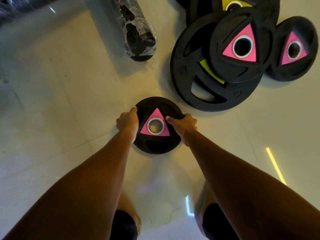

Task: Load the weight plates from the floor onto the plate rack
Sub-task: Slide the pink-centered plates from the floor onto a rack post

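A small black weight plate [156, 144] with a pink triangle and a steel centre ring is in the middle of the view, over the pale floor. My left hand [128, 122] grips its left edge and my right hand [183, 124] grips its right edge, thumb on the top face. At the upper right lies a pile of plates: a large black plate with yellow-green marking [194, 78], a pink-triangle plate [242, 47] on top of it, another pink one [294, 51] beside it, and a yellow-marked plate [233, 4] behind. No plate rack is in view.
A black cylinder wrapped in clear plastic [136, 32] lies on the floor at the top centre. More wrapped dark material [15, 7] fills the top left corner. My feet [211, 220] show at the bottom. Glossy pale floor [60, 101] spreads to the left.
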Action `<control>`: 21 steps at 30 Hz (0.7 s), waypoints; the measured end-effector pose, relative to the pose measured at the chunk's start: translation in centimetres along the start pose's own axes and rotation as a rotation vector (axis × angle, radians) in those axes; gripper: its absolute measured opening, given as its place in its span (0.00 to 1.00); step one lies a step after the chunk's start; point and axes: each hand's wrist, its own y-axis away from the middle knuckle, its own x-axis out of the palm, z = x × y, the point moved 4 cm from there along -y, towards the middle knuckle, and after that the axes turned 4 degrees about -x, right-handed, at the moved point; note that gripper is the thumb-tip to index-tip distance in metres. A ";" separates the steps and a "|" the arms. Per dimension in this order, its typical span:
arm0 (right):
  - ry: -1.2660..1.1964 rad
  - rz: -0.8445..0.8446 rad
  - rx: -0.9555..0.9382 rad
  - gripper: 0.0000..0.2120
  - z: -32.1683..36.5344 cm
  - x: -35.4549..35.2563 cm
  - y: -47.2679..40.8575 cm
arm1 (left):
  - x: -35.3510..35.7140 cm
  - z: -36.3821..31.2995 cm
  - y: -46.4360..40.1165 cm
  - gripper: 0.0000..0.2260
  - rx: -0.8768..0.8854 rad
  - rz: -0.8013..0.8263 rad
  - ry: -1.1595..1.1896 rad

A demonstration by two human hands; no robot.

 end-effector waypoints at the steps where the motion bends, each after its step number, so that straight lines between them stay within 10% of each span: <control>1: -0.027 0.024 0.011 0.44 -0.5 0.1 -0.1 | -0.3 0.2 -0.4 0.30 -0.030 0.024 0.039; 21: -0.008 0.073 -0.272 0.35 15.5 -18.5 30.7 | -23.8 -11.7 30.8 0.26 0.267 0.124 -0.009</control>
